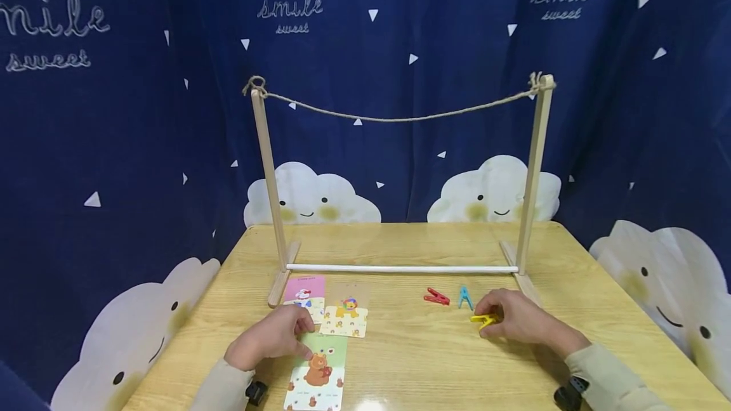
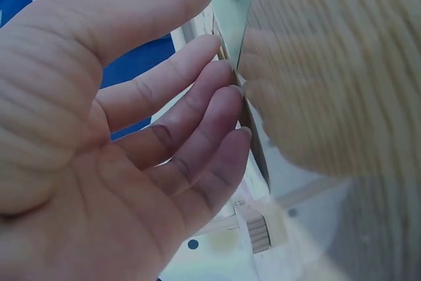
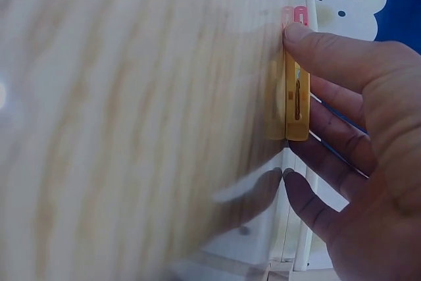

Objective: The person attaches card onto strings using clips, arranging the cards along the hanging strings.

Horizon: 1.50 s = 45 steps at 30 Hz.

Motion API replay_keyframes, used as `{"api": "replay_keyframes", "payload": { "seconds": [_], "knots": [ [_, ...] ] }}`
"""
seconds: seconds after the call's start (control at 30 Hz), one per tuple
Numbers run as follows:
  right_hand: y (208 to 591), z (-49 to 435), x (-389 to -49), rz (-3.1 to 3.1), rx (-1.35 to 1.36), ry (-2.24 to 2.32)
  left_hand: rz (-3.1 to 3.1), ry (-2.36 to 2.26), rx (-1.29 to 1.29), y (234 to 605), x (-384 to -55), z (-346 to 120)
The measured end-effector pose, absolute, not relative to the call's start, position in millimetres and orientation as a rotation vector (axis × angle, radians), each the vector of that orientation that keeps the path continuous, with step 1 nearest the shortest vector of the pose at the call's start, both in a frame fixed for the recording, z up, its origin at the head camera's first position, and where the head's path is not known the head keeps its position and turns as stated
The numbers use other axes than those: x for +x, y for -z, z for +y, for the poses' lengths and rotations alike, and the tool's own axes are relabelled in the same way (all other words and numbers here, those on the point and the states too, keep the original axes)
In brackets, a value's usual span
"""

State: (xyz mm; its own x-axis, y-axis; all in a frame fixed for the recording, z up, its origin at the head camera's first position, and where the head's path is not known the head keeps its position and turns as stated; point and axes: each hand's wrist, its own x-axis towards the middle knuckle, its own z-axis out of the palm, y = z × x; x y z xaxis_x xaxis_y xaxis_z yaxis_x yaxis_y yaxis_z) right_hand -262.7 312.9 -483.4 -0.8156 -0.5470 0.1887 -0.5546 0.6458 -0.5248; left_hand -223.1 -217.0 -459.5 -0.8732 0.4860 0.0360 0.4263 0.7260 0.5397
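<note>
My left hand (image 1: 280,333) is at the upper left of a green-and-white card (image 1: 316,385) with a brown bear. The thumb rests at the card's green part, and the other fingers bend loosely toward the tabletop; the left wrist view shows the card (image 2: 235,11) by the thumb tip. At the right, my right hand (image 1: 516,317) pinches a yellow clothespin (image 1: 484,319) low over the table, thumb on one side and fingers behind it. Beside that hand lie a blue clothespin (image 1: 465,297) and a red clothespin (image 1: 436,297).
A pink card (image 1: 304,287) and a tan card with a lion (image 1: 346,316) overlap above the bear card. Behind them stands a wooden frame with two posts (image 1: 268,176), a white bottom bar (image 1: 400,269) and a sagging string (image 1: 394,120). A blue curtain (image 1: 400,189) hangs behind the table (image 1: 411,366).
</note>
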Motion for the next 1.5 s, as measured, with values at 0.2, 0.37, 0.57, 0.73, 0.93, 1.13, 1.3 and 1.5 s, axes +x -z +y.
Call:
{"api": "replay_keyframes", "payload": {
  "seconds": [0.2, 0.37, 0.57, 0.73, 0.93, 1.13, 1.3, 1.5],
  "knots": [
    [483, 312, -263, -2.831, 0.929, -0.918, 2.808, -0.844, 0.753, 457, -224, -218],
    [484, 312, -264, -2.824, 0.944, -0.918, 2.762, -0.85, 0.711, 457, -222, -219],
    [487, 312, -264, -2.821, 0.951, -0.92, 2.751, -0.827, 0.671, 456, -219, -219],
    [488, 312, -264, -2.824, 0.948, -0.923, 2.747, -0.824, 0.65, 454, -216, -219],
    [488, 313, -266, -2.831, 0.945, -0.914, 2.756, -0.812, 0.653, 453, -213, -219],
    [484, 314, -265, -2.828, 0.939, -0.924, 2.766, -0.781, 0.666, 450, -214, -217],
    [483, 313, -264, -2.823, 0.94, -0.924, 2.756, -0.787, 0.677, 451, -215, -219],
    [487, 314, -262, -2.819, 0.94, -0.957, 2.673, -0.909, 0.677, 454, -214, -225]
  ]
}}
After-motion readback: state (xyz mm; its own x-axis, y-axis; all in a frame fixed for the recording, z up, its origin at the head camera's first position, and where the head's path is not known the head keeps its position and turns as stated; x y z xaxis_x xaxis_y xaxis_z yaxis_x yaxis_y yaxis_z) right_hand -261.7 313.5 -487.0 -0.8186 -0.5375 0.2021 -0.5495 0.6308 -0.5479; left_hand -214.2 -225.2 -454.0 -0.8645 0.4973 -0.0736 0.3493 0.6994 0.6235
